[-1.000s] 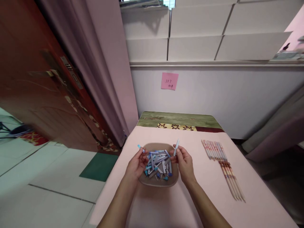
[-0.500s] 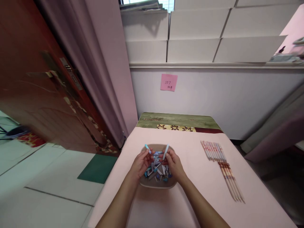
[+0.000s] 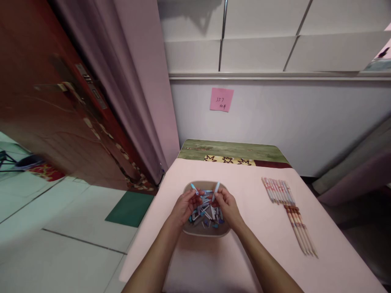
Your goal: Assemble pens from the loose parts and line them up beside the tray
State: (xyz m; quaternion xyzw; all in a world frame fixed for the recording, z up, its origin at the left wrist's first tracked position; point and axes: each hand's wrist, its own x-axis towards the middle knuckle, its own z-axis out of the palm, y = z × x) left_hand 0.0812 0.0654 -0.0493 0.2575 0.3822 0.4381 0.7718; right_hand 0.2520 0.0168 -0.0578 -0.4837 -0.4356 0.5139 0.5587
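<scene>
Above a grey-beige plastic basin (image 3: 205,235) are both of my hands. Between the fingertips of my left hand (image 3: 182,206) is a small bright-blue pen part (image 3: 194,187), tilted to the upper left; its exact kind is too small to tell. My right hand (image 3: 228,206) pinches a pale blue pen barrel (image 3: 216,189), which points up and slightly right. The two pieces are apart. Loose pen parts (image 3: 209,213) in blue, white, grey and purple fill the basin's floor, partly hidden by my fingers.
On the pink tablecloth (image 3: 250,252), a row of patterned pens (image 3: 278,191) lies to the right, with several wooden-looking pens (image 3: 301,232) just below it. A pink note (image 3: 221,99) is stuck on the wall behind. A brown door (image 3: 61,122) stands at left.
The view has tipped down slightly and shifted left, so the scene sits higher and further right. My hands still hold the same two pieces over the basin.
</scene>
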